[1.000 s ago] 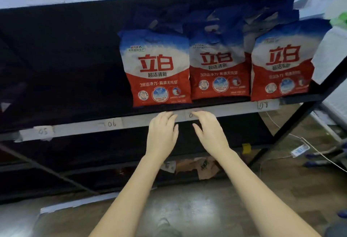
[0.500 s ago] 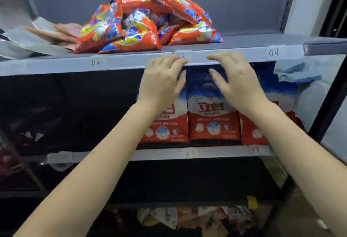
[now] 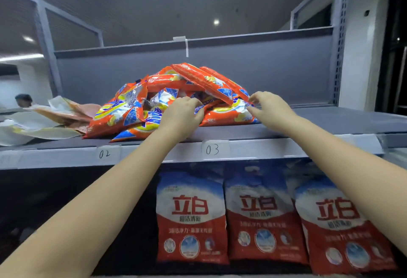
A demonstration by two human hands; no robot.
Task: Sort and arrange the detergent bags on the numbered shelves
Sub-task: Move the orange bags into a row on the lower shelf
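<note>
Upper shelf (image 3: 330, 123): I am seeing orange bags (image 3: 167, 99) lying heaped.
Left hand (image 3: 180, 115): gripping the heap, fingers curled.
Right hand (image 3: 269, 110): pinching a bag edge.
Lower shelf: red bags (image 3: 191, 218) standing upright.

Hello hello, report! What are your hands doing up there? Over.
Left hand gripping the orange bag pile. Right hand pinching a bag's corner. Pile still jumbled on the top shelf. Loose wrappers lying left of it.
</note>
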